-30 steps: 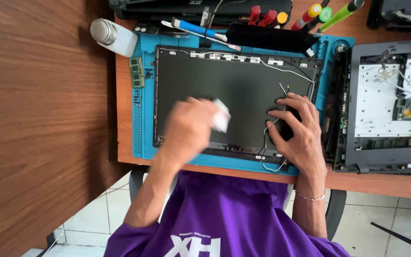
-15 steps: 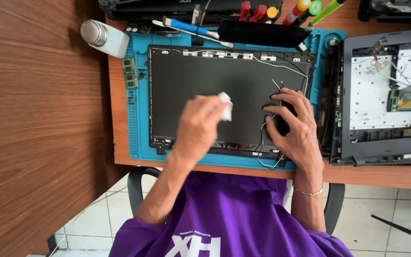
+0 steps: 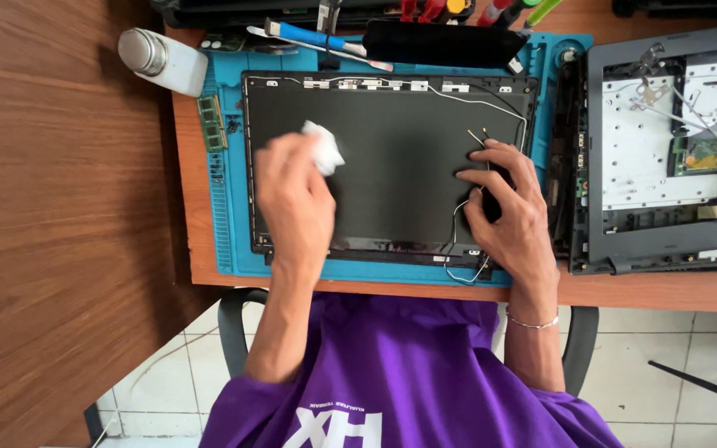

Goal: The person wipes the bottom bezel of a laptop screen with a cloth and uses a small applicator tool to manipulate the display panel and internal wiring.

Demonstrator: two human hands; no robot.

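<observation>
Blue mat (image 3: 224, 224), left hand (image 3: 292, 195) pinching white wipe (image 3: 323, 148) on panel (image 3: 392, 158), right hand (image 3: 504, 207) flat, released

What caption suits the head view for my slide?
Left hand presses a crumpled white wipe on the dark rectangular laptop lid panel; right hand rests flat on it.

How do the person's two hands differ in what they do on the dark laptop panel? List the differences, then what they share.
1. The left hand grips a small white wad; the right hand holds nothing.
2. The left hand is curled around the wad at the laptop panel's left side; the right hand lies spread flat at its right side, over thin cables.
Both rest on the same panel.
</observation>
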